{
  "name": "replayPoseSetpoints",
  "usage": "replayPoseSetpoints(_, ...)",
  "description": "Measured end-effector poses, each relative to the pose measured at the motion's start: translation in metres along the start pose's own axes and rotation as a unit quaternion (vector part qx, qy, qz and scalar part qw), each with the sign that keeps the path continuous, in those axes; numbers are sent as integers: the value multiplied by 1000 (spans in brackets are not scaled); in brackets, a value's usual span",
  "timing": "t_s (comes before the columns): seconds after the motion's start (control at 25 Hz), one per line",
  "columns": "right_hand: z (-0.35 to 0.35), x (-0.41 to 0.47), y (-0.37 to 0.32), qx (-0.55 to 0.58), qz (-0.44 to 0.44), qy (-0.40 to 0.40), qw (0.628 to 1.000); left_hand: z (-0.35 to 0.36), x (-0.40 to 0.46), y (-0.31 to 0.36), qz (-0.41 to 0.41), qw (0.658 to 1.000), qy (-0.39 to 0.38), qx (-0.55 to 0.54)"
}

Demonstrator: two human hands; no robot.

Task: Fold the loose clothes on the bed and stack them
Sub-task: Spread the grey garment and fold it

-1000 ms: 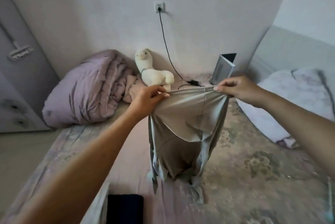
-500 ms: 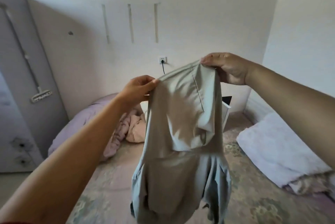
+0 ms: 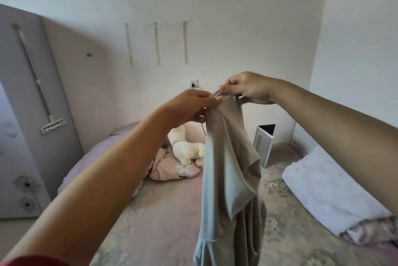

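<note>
The grey-green garment (image 3: 228,179) hangs bunched in the air above the bed (image 3: 163,212), its top edge pinched between the left hand (image 3: 191,106) and the right hand (image 3: 247,89), held close together; a plush toy (image 3: 187,147) lies behind

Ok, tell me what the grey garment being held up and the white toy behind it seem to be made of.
Grey garment: looks like a thin, smooth knit, matte with a faint sheen; it hangs limp in soft folds from both hands. Exact fibre can't be told.
White toy: seemingly plush fabric over soft stuffing; fuzzy, rounded, slumped shape.
</note>
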State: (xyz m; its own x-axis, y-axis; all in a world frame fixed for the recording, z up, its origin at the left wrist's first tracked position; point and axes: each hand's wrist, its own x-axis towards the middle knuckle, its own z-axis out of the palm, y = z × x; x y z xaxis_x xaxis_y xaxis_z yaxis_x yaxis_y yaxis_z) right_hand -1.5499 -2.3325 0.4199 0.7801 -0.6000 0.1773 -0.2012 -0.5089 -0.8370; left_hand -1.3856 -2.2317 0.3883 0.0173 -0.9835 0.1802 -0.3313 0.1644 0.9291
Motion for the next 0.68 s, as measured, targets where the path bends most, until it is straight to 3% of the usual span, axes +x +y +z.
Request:
replayPoseSetpoints(0.12,5,-15,25,-10,-7,158,987,10,8,14,-49,996,65,-25)
replayPoseSetpoints(0.28,32,-59,56,-75,-35,337,938,32,17,25,-105,986,104,-73)
replayPoseSetpoints(0.4,72,-80,63,-152,-80,370,913,43,17,33,-112,978,108,-135)
replayPoseSetpoints(0.56,94,-66,65,-272,-1,383,883,50,10,35,-109,982,108,-106)
replayPoseSetpoints(0.68,103,-53,67,-266,52,383,883,52,5,34,-67,983,158,-61)
